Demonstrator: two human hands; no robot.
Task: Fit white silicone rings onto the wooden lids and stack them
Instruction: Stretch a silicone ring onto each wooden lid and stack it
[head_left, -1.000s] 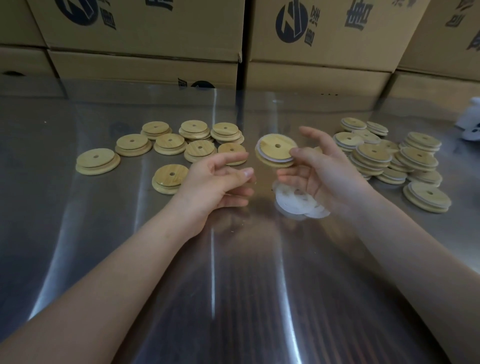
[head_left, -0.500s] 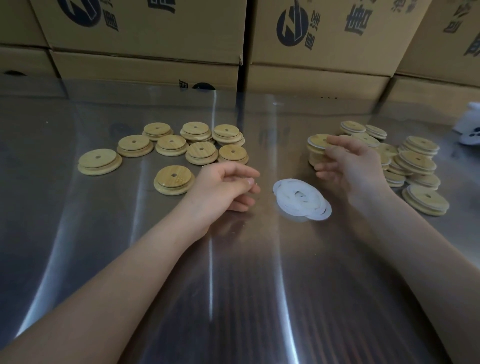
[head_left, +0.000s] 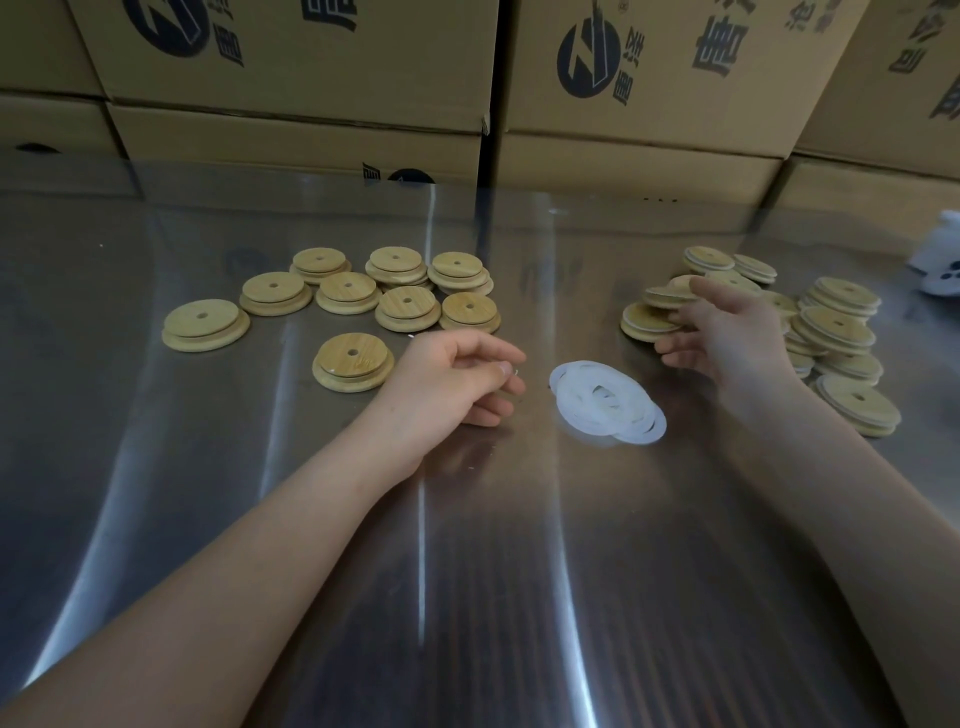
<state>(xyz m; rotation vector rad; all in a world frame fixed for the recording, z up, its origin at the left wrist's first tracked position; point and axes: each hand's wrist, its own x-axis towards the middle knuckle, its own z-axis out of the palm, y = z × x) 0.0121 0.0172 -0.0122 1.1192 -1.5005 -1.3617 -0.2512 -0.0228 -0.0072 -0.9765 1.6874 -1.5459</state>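
Ringed lid (head_left: 649, 322), held up in the right grip a second ago, now lies on the bench (head_left: 249, 519) at the left edge of the finished pile (head_left: 836, 332). Right grip (head_left: 732, 338) is just beside it, fingers spread and relaxed, holding nothing. White silicone rings (head_left: 608, 402) are heaped between the hands, near the left grip (head_left: 452, 379), which rests loosely curled and empty. Bare wooden lids (head_left: 395, 291) lie beyond the left grip, with a single lid (head_left: 353, 361) just beside it. Cartons (head_left: 291, 62) stand behind.

Left hand (head_left: 457, 379) rests loosely curled on tabletop (head_left: 467, 571) beside white rings (head_left: 608, 402); right hand (head_left: 727, 338), fingers (head_left: 678, 358) relaxed, over ringed lids (head_left: 836, 325); bare lids (head_left: 408, 306) lie far left.
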